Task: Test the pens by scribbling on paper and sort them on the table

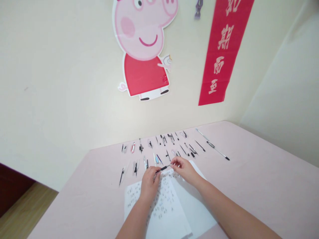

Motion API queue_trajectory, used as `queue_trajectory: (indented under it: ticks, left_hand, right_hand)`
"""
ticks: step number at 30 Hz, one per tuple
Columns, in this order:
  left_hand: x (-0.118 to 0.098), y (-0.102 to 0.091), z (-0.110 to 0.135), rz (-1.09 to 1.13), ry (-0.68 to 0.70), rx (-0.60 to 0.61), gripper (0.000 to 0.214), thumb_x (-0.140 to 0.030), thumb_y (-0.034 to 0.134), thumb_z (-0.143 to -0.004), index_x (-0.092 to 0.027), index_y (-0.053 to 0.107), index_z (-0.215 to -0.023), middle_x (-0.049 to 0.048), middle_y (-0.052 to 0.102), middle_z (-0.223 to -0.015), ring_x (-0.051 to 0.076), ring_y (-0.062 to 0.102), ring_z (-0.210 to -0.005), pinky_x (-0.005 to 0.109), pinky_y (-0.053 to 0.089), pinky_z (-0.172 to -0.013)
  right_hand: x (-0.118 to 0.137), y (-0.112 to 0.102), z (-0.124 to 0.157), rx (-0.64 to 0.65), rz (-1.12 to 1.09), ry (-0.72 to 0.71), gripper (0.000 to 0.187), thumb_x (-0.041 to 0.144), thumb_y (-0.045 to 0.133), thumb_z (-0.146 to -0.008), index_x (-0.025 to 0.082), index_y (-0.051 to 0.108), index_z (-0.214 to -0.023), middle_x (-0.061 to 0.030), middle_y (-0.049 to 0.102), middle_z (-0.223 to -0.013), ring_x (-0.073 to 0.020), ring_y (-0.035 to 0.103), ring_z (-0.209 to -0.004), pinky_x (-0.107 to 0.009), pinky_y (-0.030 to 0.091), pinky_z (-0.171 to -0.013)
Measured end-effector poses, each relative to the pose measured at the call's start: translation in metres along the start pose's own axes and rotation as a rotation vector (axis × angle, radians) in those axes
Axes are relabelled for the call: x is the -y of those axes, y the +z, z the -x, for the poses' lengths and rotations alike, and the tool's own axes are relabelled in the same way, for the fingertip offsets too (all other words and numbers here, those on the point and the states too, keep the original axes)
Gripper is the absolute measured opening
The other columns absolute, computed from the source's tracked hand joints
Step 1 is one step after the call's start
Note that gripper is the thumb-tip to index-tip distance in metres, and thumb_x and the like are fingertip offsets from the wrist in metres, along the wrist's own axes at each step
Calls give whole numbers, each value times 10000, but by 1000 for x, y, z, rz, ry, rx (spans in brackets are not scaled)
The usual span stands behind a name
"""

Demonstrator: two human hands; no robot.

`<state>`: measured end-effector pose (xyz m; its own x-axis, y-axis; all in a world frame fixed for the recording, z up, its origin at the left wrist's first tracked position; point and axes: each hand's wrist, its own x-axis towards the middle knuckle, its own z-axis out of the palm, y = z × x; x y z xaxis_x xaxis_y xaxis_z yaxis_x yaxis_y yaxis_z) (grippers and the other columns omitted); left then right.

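A dark pen is held slantwise over the top of the paper sheets. My left hand is closed around its left end, with part of the pen hidden by the fingers. At the thin right end, the fingers of my right hand pinch the pen or a small part at its tip, too small to make out. Below both hands lie white paper sheets, the left one covered with handwritten characters, the right one mostly blank.
Rows of pens, refills and pen parts lie beyond the paper on the pink table, among them a red-and-white pen. Toward the right lie a long clear pen and a pale pen. A wall with a pig cutout and a red banner stands behind.
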<state>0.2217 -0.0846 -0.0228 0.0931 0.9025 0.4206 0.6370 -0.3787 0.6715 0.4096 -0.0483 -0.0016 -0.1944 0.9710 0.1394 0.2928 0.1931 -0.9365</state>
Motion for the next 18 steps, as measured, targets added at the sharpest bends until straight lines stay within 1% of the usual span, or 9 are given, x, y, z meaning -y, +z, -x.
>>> queue_trajectory:
  ticks: [7,18]
  left_hand:
    - [1,0,-1,-16,-2,6,161,-235,478,-834,-192,621,-891,63,644,-876,212,593,-862,365,467,-784]
    - [2,2,0,-9,12,33,159,-222,481,-834,-187,616,-911,65,637,-882,212,583,-863,365,464,-778]
  right_hand:
    - [-1,2,0,7,12,-8,80,216,550,-706,172,569,-770,14,552,-670,-117,508,-611,-222,394,-557]
    - [-9,7,-1,-1,45,-32,67,166,568,-697,173,592,-759,6,587,-680,-115,528,-603,-212,401,-543]
